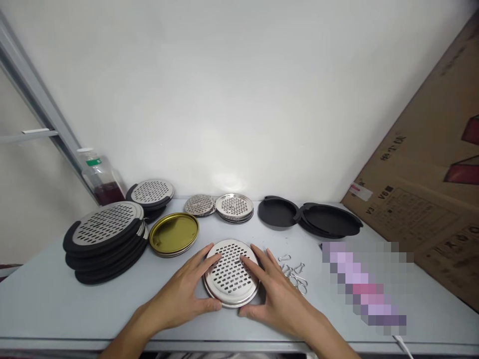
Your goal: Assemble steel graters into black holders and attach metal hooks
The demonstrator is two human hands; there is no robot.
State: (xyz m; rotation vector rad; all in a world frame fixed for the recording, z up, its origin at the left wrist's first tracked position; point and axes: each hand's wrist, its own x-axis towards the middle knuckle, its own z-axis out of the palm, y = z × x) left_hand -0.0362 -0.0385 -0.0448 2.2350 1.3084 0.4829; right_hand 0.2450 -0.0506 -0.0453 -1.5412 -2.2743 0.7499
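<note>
Head view.
- Disc (231, 273): perforated metal, lying flat on top of a short stack at the near middle of the table (45, 299).
- Left hand (183, 294): fingers spread, cupping the disc's left rim, thumb at its near edge.
- Right hand (279, 294): fingers spread, fingertips on the disc's top, thumb at the near rim.
- Clips (294, 271): loose wire, just right of the right hand.
- Gold lid (174, 233): behind the left hand.
- Black-rimmed stack (107, 239): far left.
- Black shells (310, 218): rear right.
- Jar (99, 177): rear left, by the wall.
</note>
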